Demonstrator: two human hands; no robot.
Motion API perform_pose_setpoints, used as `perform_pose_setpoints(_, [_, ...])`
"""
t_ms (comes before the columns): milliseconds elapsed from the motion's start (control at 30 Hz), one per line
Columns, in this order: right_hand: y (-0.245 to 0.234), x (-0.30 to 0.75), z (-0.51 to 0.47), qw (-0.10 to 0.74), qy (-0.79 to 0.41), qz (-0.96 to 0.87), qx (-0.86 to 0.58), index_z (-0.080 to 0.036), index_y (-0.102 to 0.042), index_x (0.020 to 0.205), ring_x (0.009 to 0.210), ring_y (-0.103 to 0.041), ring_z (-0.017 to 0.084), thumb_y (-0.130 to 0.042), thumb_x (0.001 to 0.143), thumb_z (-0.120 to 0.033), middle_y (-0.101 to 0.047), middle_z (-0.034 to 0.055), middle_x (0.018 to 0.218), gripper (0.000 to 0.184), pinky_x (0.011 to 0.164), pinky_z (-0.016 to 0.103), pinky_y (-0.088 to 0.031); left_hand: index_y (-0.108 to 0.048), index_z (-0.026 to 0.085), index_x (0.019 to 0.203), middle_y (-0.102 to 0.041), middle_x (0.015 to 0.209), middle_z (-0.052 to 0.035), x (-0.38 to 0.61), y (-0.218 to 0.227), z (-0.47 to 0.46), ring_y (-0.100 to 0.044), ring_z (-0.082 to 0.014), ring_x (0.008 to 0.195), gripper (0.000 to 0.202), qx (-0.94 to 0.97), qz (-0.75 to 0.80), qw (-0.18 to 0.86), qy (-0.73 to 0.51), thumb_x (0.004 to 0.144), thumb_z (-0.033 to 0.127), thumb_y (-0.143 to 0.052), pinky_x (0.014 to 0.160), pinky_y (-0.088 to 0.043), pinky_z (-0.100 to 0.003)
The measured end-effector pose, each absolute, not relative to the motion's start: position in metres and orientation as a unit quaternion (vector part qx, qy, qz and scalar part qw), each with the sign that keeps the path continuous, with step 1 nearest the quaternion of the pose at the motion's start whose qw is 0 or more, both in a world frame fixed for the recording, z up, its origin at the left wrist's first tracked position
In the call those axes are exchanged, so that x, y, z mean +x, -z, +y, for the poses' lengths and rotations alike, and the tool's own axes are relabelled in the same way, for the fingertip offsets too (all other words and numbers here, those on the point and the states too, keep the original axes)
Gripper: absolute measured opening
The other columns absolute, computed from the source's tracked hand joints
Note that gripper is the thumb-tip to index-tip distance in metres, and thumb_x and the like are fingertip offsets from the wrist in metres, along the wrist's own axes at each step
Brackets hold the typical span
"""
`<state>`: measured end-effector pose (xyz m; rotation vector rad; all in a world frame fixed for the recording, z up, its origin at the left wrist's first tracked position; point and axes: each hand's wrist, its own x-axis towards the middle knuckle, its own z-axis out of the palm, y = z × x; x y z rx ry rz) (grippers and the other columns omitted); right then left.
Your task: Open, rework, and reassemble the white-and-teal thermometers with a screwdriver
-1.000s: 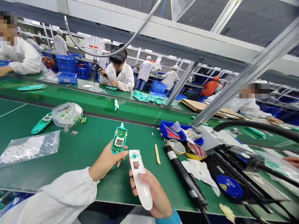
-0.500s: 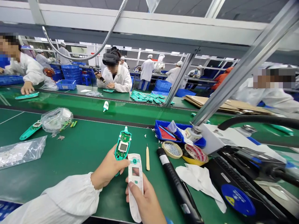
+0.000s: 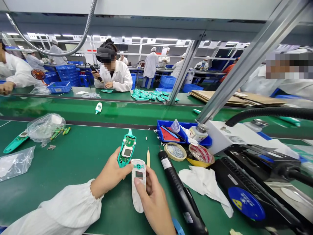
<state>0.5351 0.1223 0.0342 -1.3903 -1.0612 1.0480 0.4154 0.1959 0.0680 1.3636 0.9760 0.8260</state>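
My left hand (image 3: 112, 173) grips a teal thermometer housing (image 3: 126, 150) with its green circuit board and small square screen facing up, the pointed tip away from me. In my right hand (image 3: 154, 192) is a white front cover (image 3: 137, 195) with a square window and teal button marks, held between thumb and fingers. The cover's top end lies right beside my left thumb, below the housing; whether the thumb touches it I cannot tell. Just beyond my right fingers, a thin tool with a pale wooden handle (image 3: 148, 158) lies on the bench.
To the right are a black electric screwdriver (image 3: 181, 192), a white cloth (image 3: 205, 184), a tape ring holding screws (image 3: 175, 151) and a blue tray (image 3: 162, 138). Left lie plastic bags (image 3: 14, 164) and another teal housing (image 3: 16, 142). Co-workers sit across the green belt (image 3: 61, 109).
My right hand has shifted its grip higher on the white cover, its fingers now beside the window. The head view has turned slightly right and down slides the ceiling frame; both parts remain held.
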Motion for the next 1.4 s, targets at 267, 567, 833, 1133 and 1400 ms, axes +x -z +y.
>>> perform_pose_setpoints(267, [-0.043, 0.532, 0.139, 0.530, -0.240, -0.480, -0.657, -0.020, -0.059, 0.096, 0.075, -0.056, 0.019, -0.052, 0.079, -0.038, -0.062, 0.0071, 0.090, 0.026, 0.068, 0.030, -0.046, -0.044, 0.018, 0.090, -0.051, 0.078, 0.0025, 0.409, -0.060, 0.198, -0.044, -0.0099, 0.068, 0.018, 0.637, 0.428, 0.507, -0.392, 0.075, 0.023, -0.053, 0.065, -0.037, -0.021])
perform_pose_setpoints(567, [-0.046, 0.532, 0.143, 0.530, -0.201, -0.486, -0.666, -0.020, -0.062, 0.086, 0.070, -0.055, 0.018, -0.053, 0.078, -0.038, -0.062, 0.0057, 0.082, 0.021, 0.066, 0.031, -0.045, -0.045, 0.019, 0.091, -0.052, 0.080, 0.0026, 0.409, -0.064, 0.196, -0.045, -0.0107, 0.070, 0.017, 0.641, 0.413, 0.510, -0.398, 0.076, 0.021, -0.052, 0.067, -0.037, -0.021])
perform_pose_setpoints(833, [-0.044, 0.534, 0.147, 0.545, -0.217, -0.473, -0.658, -0.019, -0.063, 0.085, 0.072, -0.055, 0.019, -0.056, 0.076, -0.038, -0.062, 0.0067, 0.083, 0.022, 0.069, 0.032, -0.045, -0.047, 0.018, 0.093, -0.056, 0.085, 0.0003, 0.410, -0.059, 0.200, -0.049, -0.0117, 0.073, 0.020, 0.626, 0.407, 0.519, -0.416, 0.075, 0.024, -0.053, 0.067, -0.039, -0.021])
perform_pose_setpoints(1133, [-0.029, 0.536, 0.113, 0.502, -0.587, -0.368, -0.518, -0.016, -0.048, 0.107, 0.066, -0.058, 0.016, -0.066, 0.068, -0.043, -0.063, 0.0043, 0.078, 0.051, 0.064, 0.030, -0.047, -0.043, 0.017, 0.086, -0.048, 0.065, 0.0044, 0.421, -0.069, 0.194, -0.039, -0.0049, 0.046, 0.030, 0.547, 0.408, 0.613, -0.398, 0.069, 0.034, -0.061, 0.043, -0.034, -0.018])
perform_pose_setpoints(1400, [-0.053, 0.578, 0.027, 0.681, -0.409, -0.198, -0.574, -0.017, -0.057, 0.083, 0.047, -0.053, 0.012, -0.072, 0.062, -0.042, -0.057, -0.0006, 0.058, 0.036, 0.045, 0.024, -0.043, -0.044, 0.017, 0.077, -0.043, 0.053, 0.0069, 0.450, -0.088, 0.154, -0.037, -0.0048, 0.041, 0.032, 0.519, 0.317, 0.771, -0.189, 0.064, 0.036, -0.067, 0.037, -0.030, -0.016])
